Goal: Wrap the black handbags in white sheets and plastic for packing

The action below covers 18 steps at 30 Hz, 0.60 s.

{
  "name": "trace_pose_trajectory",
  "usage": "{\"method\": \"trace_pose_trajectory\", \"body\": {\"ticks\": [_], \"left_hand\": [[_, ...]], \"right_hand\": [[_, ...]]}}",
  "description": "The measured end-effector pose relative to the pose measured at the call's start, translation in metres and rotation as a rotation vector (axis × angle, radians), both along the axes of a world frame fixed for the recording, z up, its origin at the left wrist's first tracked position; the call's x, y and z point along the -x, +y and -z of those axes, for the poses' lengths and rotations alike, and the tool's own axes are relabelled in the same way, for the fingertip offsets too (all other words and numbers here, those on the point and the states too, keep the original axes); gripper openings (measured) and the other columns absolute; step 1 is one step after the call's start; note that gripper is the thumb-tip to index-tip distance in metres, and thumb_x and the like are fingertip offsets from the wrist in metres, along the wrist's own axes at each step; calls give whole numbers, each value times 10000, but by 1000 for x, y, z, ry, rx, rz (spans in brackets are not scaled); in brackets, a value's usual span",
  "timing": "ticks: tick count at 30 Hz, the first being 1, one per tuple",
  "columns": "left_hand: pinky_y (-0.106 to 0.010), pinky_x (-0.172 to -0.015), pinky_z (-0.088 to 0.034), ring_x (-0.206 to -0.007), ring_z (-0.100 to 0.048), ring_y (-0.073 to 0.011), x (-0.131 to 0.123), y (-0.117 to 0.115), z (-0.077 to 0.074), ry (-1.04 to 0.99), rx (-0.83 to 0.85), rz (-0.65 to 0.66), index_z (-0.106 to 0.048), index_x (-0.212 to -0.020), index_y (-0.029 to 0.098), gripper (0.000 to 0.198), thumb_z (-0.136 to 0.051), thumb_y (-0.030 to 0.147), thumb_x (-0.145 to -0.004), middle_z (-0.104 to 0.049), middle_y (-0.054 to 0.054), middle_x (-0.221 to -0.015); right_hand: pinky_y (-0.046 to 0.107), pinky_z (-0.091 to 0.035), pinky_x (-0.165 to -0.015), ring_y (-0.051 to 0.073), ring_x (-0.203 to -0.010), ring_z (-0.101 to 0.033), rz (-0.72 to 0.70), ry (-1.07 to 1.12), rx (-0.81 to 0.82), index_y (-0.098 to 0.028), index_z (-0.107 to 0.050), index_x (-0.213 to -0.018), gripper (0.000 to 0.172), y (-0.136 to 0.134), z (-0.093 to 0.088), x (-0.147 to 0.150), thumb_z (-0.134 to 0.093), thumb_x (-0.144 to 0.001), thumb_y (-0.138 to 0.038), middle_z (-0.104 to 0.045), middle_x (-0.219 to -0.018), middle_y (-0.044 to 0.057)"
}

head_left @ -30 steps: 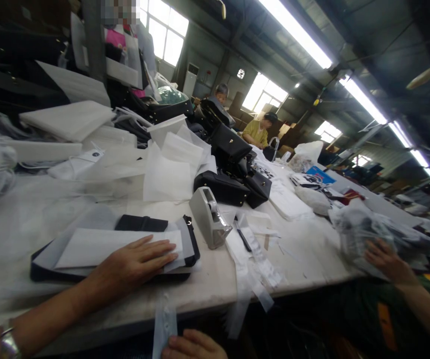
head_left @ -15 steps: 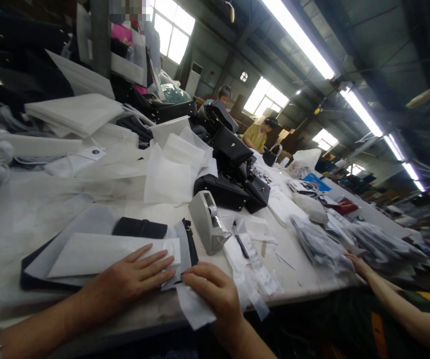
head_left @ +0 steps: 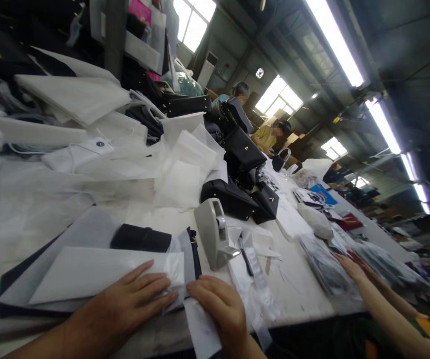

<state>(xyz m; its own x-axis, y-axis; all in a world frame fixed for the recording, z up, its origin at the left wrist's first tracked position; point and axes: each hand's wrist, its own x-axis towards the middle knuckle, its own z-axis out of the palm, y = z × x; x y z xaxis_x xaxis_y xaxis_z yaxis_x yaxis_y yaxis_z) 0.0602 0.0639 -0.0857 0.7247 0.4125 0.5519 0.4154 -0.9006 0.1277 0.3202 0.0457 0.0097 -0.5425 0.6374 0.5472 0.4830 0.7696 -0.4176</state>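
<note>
My left hand lies flat with fingers spread on a folded white sheet. The sheet rests on grey tissue over a dark bag, whose edges show around it. A black folded strap piece lies just beyond the sheet, and a thin black strap with a buckle stands at the bag's right end. My right hand is closed at that end, its fingers curled over a white paper slip that hangs down toward the table edge. Its thumb is hidden.
Right of the bag stands a grey tape dispenser, with a black-handled tool and clear plastic strips beyond. Black handbags and loose white sheets are piled behind. At right a co-worker's hands touch plastic-wrapped goods.
The view has shifted slightly, so most things sit lower and further right. Both my hands stay in about the same places on the bag. A second hand of the co-worker now shows.
</note>
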Motion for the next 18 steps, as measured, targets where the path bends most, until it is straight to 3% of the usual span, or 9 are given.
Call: {"method": "trace_pose_trajectory", "body": {"ticks": [4, 6, 9, 13, 16, 18], "left_hand": [[-393, -1319, -87, -1182, -647, -141, -4, 1, -16, -132, -58, -10, -700, -1251, 222, 396, -390, 94, -1040, -754, 9, -1216], [-352, -1317, -91, -1122, -673, -130, -6, 2, -25, -172, -82, -50, -740, -1142, 222, 379, -390, 108, -1049, -777, 23, -1153], [-329, -1315, -98, -1086, -693, -113, -7, 2, -32, -198, -102, -76, -743, -1126, 208, 379, -386, 107, -1053, -791, 26, -1114], [-314, -1313, -113, -1055, -707, -100, -10, 3, -27, -213, -94, -101, -735, -1115, 184, 316, -428, 149, -1051, -800, 14, -1067], [-314, -1310, -132, -1050, -704, -104, -11, 4, -15, -254, -115, -131, -737, -1088, 180, 361, -395, 96, -1009, -798, 9, -1029], [-335, -1311, -137, -1104, -689, -127, -11, 5, -6, -259, -166, -131, -740, -1128, 183, 387, -400, 84, -971, -795, 3, -1067]], "right_hand": [[269, -587, -806, 180, -891, -722, 71, 47, 197, -226, -759, -1171, 235, 24, 1, 12, -592, -1011, -182, -766, -976, 65], [260, -568, -766, 177, -879, -704, 117, 33, 277, -260, -791, -1123, 248, 37, 5, 16, -624, -972, -155, -756, -950, 47], [269, -533, -775, 177, -850, -684, 172, -11, 365, -282, -828, -985, 215, 54, 13, 22, -701, -912, -124, -755, -873, 16], [250, -501, -738, 161, -755, -677, 278, -54, 535, -219, -812, -791, 100, 70, 27, 28, -824, -807, -121, -748, -762, -2], [226, -430, -606, 134, -635, -617, 359, -84, 620, -188, -769, -684, 126, 74, 34, 30, -858, -769, -164, -681, -650, -20], [221, -406, -596, 124, -622, -592, 369, -97, 641, -184, -759, -691, 122, 75, 36, 32, -850, -769, -162, -663, -645, -27]]}}
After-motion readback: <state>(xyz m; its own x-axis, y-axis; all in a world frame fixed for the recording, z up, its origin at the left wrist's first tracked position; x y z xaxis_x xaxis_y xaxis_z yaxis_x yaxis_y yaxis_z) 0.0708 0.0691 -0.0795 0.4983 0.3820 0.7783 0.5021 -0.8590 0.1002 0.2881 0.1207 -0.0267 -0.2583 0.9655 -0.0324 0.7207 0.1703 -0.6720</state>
